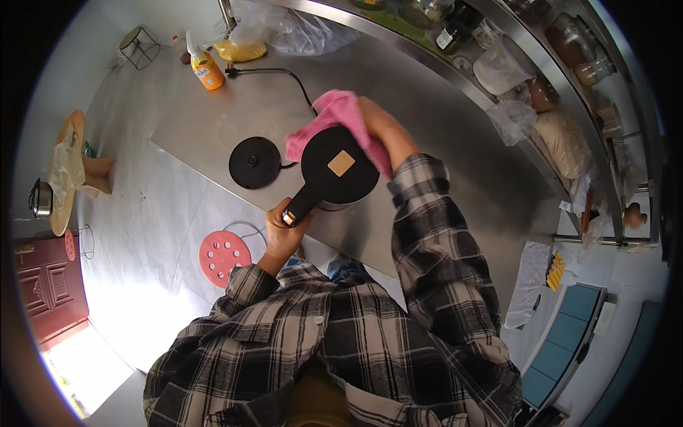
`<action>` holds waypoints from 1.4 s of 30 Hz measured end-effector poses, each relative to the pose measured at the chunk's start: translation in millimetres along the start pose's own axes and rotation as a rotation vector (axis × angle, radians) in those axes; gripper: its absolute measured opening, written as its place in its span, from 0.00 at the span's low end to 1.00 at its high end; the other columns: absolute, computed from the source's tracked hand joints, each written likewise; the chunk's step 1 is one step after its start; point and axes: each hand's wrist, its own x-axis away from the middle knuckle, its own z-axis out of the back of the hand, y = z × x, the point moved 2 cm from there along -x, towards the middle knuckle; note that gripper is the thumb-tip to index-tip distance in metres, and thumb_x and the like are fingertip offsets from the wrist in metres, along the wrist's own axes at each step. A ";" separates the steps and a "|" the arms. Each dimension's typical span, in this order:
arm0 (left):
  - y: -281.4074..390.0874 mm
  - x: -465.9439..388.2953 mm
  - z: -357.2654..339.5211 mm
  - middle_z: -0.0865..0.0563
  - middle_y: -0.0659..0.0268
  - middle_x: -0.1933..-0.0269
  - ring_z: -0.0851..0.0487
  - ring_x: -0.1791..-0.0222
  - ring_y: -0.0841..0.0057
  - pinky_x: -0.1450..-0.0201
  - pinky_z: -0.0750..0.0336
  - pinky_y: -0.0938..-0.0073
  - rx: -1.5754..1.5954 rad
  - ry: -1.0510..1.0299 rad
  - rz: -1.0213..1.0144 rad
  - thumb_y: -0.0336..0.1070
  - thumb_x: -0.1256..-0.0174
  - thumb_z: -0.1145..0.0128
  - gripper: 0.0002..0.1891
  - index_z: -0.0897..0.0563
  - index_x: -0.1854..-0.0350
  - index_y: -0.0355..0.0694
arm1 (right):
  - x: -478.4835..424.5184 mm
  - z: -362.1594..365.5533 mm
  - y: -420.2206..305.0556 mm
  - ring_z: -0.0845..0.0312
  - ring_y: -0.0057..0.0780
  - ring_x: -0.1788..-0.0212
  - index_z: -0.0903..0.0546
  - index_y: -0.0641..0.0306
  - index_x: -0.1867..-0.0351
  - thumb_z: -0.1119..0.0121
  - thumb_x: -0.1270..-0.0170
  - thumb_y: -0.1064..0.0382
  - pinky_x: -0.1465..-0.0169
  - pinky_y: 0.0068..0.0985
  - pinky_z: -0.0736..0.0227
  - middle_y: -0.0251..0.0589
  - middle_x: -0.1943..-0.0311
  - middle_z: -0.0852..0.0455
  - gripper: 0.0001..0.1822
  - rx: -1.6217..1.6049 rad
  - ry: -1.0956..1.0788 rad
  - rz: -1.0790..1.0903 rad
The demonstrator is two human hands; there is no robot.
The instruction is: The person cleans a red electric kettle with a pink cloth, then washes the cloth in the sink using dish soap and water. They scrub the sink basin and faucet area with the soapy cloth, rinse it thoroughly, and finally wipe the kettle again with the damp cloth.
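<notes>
An electric kettle [349, 187] with a black lid and handle is before me over the steel table [427, 107]. My left hand [285, 232] grips its handle. A pink cloth [333, 115] lies against the kettle's far and right side, and my right hand [381, 128] presses it there; the fingers are largely hidden by the cloth. Left of the kettle, the round black power base [254, 163] rests on the table. Its cord [288, 73] shows again beyond the cloth and ends in a plug near the far edge.
An orange spray bottle [208, 72] stands at the table's far left, beside a yellow bag [240, 50] and clear plastic bags [299, 32]. Steel shelving [459, 69] with jars and bags runs along the far and right side. A red stool [224, 259] stands below the near edge.
</notes>
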 end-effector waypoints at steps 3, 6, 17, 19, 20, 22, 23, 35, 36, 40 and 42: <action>-0.2 1.3 12.1 0.24 0.72 0.80 0.32 0.77 0.89 0.76 0.35 0.81 -0.004 0.029 -0.004 0.28 0.47 0.33 0.08 0.21 0.72 0.35 | 14.4 23.8 8.9 0.20 0.41 0.51 0.18 0.65 0.52 0.44 0.39 0.52 0.48 0.32 0.29 0.52 0.58 0.15 0.21 -0.443 0.065 -0.020; 10.6 -0.4 8.3 0.24 0.73 0.80 0.31 0.77 0.90 0.76 0.36 0.82 0.052 0.035 0.028 0.28 0.47 0.33 0.07 0.21 0.73 0.34 | 78.6 48.2 12.2 0.21 0.43 0.50 0.19 0.63 0.52 0.43 0.41 0.52 0.47 0.34 0.30 0.51 0.57 0.16 0.20 -0.610 0.215 0.065; 16.1 -1.7 11.4 0.20 0.71 0.78 0.29 0.77 0.89 0.74 0.33 0.81 -0.025 -0.011 0.010 0.26 0.47 0.34 0.05 0.18 0.70 0.34 | 100.8 -52.7 -18.8 0.27 0.51 0.47 0.22 0.57 0.50 0.40 0.46 0.55 0.42 0.41 0.35 0.48 0.53 0.18 0.21 0.068 0.369 0.364; 16.6 -3.6 8.4 0.20 0.70 0.78 0.29 0.77 0.88 0.74 0.32 0.80 -0.007 -0.010 -0.020 0.26 0.47 0.34 0.06 0.18 0.69 0.34 | 90.8 -44.4 -41.5 0.28 0.49 0.46 0.22 0.57 0.50 0.43 0.43 0.56 0.41 0.45 0.38 0.46 0.51 0.18 0.19 0.562 0.419 0.430; 15.8 -2.2 9.1 0.20 0.70 0.78 0.28 0.77 0.88 0.74 0.32 0.80 -0.018 -0.014 -0.010 0.26 0.47 0.34 0.06 0.18 0.69 0.34 | 86.9 -44.6 -51.5 0.27 0.48 0.45 0.21 0.57 0.51 0.44 0.42 0.56 0.40 0.45 0.39 0.45 0.52 0.18 0.18 0.749 0.471 0.491; 18.7 -2.6 7.6 0.20 0.70 0.78 0.28 0.77 0.87 0.74 0.32 0.79 -0.035 -0.024 0.005 0.26 0.47 0.34 0.06 0.18 0.69 0.34 | 74.7 -49.7 -51.7 0.27 0.45 0.44 0.21 0.57 0.50 0.46 0.42 0.55 0.40 0.45 0.40 0.44 0.52 0.18 0.19 0.840 0.525 0.558; 14.7 -3.3 5.7 0.20 0.70 0.78 0.28 0.77 0.87 0.75 0.31 0.78 -0.020 -0.011 -0.016 0.26 0.48 0.35 0.06 0.19 0.69 0.34 | 71.2 -52.8 -51.9 0.27 0.44 0.44 0.21 0.57 0.50 0.47 0.41 0.55 0.39 0.45 0.41 0.44 0.52 0.18 0.19 0.889 0.553 0.592; 13.5 -6.1 1.5 0.14 0.66 0.70 0.17 0.69 0.82 0.65 0.26 0.77 -0.442 0.080 -0.329 0.27 0.49 0.35 0.08 0.18 0.66 0.36 | 101.3 -118.4 -74.7 0.27 0.44 0.45 0.19 0.59 0.56 0.48 0.41 0.53 0.33 0.50 0.49 0.44 0.56 0.17 0.17 0.906 0.217 0.693; 20.5 -9.5 -2.2 0.14 0.66 0.69 0.17 0.68 0.81 0.65 0.25 0.77 -0.641 0.097 -0.432 0.27 0.49 0.35 0.08 0.18 0.66 0.36 | 110.6 -115.2 -69.4 0.27 0.45 0.45 0.19 0.58 0.56 0.47 0.42 0.54 0.33 0.50 0.48 0.43 0.56 0.17 0.17 0.846 0.278 0.687; 0.5 -4.8 6.6 0.14 0.64 0.69 0.18 0.67 0.83 0.63 0.25 0.77 0.103 0.011 -0.046 0.26 0.51 0.34 0.10 0.18 0.65 0.35 | 138.4 -103.3 -59.7 0.27 0.47 0.45 0.18 0.56 0.55 0.42 0.45 0.56 0.36 0.49 0.42 0.43 0.52 0.18 0.16 0.619 0.439 0.582; 8.5 -7.4 6.5 0.16 0.67 0.73 0.23 0.71 0.87 0.69 0.28 0.79 0.010 0.034 -0.039 0.25 0.50 0.34 0.07 0.19 0.69 0.34 | 143.4 -93.2 -48.8 0.26 0.48 0.46 0.18 0.56 0.55 0.39 0.46 0.58 0.39 0.47 0.38 0.43 0.51 0.19 0.16 0.518 0.541 0.550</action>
